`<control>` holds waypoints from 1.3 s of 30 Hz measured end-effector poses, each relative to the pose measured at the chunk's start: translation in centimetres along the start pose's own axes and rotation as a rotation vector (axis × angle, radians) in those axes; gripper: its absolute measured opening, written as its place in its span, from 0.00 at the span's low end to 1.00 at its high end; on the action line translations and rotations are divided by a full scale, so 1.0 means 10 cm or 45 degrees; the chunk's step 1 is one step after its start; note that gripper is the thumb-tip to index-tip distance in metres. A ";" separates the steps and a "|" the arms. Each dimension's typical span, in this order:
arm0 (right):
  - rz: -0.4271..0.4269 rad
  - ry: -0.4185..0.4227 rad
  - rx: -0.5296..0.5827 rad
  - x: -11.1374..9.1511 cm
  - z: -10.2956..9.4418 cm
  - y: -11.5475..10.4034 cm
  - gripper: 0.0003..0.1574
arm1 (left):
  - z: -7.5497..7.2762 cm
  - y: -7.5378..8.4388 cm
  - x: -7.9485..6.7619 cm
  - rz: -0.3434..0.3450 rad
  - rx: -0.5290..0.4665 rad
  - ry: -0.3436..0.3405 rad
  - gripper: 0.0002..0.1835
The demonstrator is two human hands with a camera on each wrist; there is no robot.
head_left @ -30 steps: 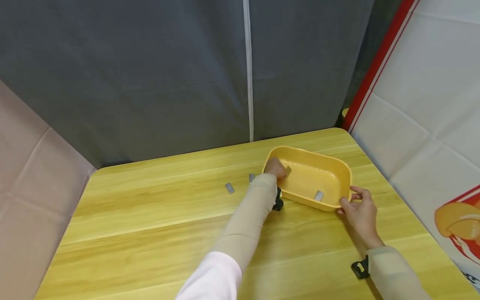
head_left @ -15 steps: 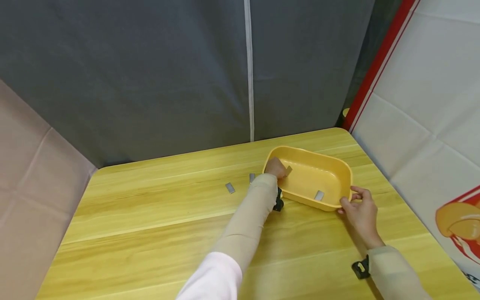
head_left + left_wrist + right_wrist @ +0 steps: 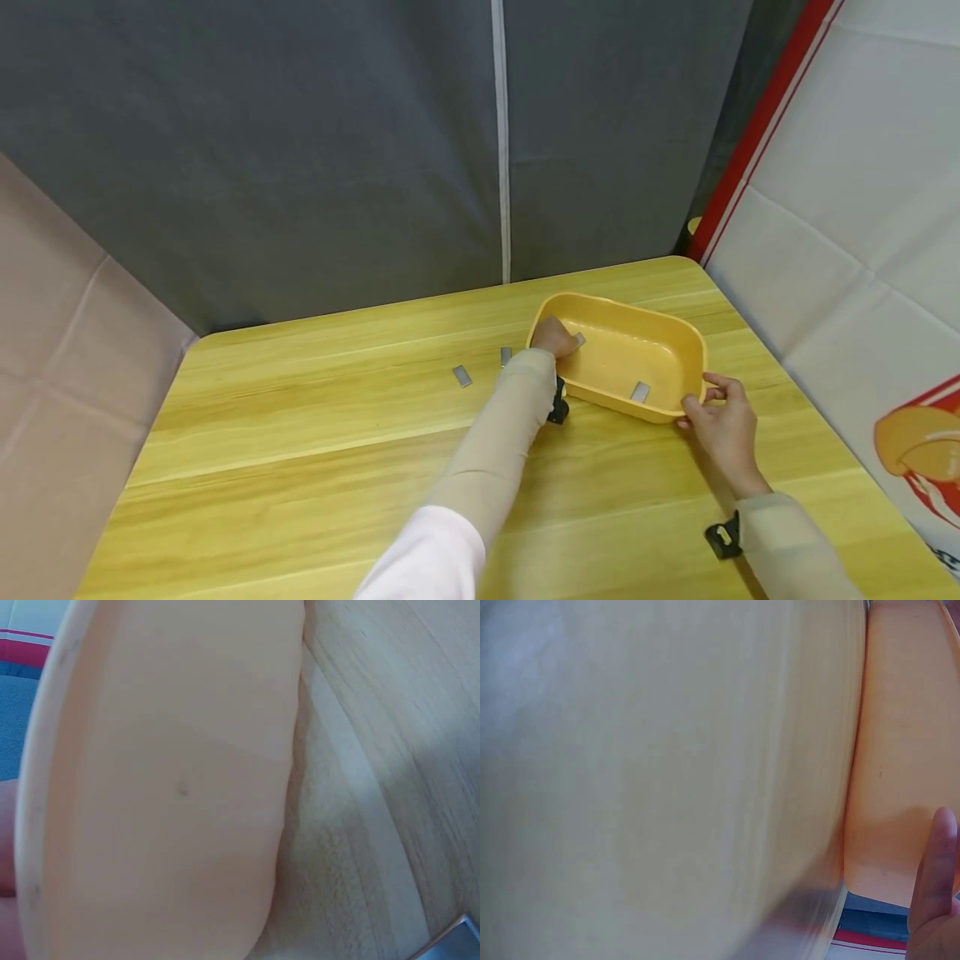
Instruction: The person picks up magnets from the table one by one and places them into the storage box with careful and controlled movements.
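Head view.
- Yellow tray (image 3: 622, 350), one: is lying on the right half of the counter (image 3: 300, 433), its long axis running left to right, the right end slanting nearer the person.
- Left hand (image 3: 552, 337): is reaching into the tray's left end, curled, pinching a gray tile (image 3: 580, 340). The tile's exposed end is pointing rightward and away from the person. Compared with half a second ago, it is showing a paler, silvery face instead of a brownish one; hand and tray are keeping their places.
- Right hand (image 3: 722, 429): is gripping the tray's near right corner, as before.
- Second tile (image 3: 640, 392): is lying inside the tray near the front wall, its long axis roughly crossing the tray's.
- Third tile (image 3: 462, 376): is lying on the counter left of the tray, its long axis slanting down to the right.
- Fourth tile (image 3: 506, 356): is lying between these, pointing away from the person, its near end touching the sleeve's outline.

Left wrist view.
- Tray: is showing its outer wall, unseen overhead on this side; fingers (image 3: 7, 844) are appearing beyond the rim, their grip hidden.
- Metallic corner (image 3: 454, 945): is entering lower right; which tile, cannot tell.

Right wrist view.
- Tray: is standing along the right edge, a finger (image 3: 936, 870) lying before its outer wall.
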State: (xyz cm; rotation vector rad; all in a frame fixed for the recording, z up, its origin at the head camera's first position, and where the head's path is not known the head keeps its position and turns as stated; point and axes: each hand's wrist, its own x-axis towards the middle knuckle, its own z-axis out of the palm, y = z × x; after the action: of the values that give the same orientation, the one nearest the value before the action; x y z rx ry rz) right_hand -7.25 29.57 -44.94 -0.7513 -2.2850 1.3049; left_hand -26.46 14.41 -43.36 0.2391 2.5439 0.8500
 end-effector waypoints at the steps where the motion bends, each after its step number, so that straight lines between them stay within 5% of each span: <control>1: 0.000 0.000 0.005 0.00 0.00 0.00 0.26 | 0.01 0.00 0.00 0.005 0.017 0.013 0.17; 4: -0.004 -0.001 0.017 0.00 0.00 0.00 0.26 | 0.05 -0.01 0.02 0.000 0.100 0.053 0.17; 6: -0.010 -0.003 0.025 0.00 0.01 0.00 0.26 | 0.22 -0.15 0.28 0.061 0.128 0.103 0.16; 11: -0.024 -0.003 0.021 0.00 0.02 0.00 0.25 | 0.32 -0.25 0.53 0.050 0.101 0.024 0.14; 13: -0.026 -0.003 0.017 0.00 0.02 0.00 0.25 | 0.15 -0.12 0.26 -0.002 0.091 -0.011 0.16; 17: -0.023 -0.004 0.018 0.01 0.03 -0.01 0.25 | -0.01 -0.03 -0.04 0.032 0.090 0.008 0.23; 27: 0.010 -0.007 0.034 0.03 0.01 -0.02 0.26 | -0.07 -0.02 -0.02 0.147 0.013 -0.086 0.25; 34: 0.005 -0.018 0.034 0.06 0.01 -0.02 0.26 | -0.16 0.06 -0.11 0.217 -0.074 -0.134 0.09; 39: 0.016 -0.027 0.048 0.07 0.02 -0.01 0.26 | -0.20 0.08 -0.17 0.246 -0.208 -0.142 0.17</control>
State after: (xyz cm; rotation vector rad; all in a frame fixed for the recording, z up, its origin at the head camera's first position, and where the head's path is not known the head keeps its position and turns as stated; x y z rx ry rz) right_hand -7.97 29.82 -44.93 -0.7439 -2.2689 1.3645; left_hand -25.86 13.48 -40.79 0.4727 2.3602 1.0802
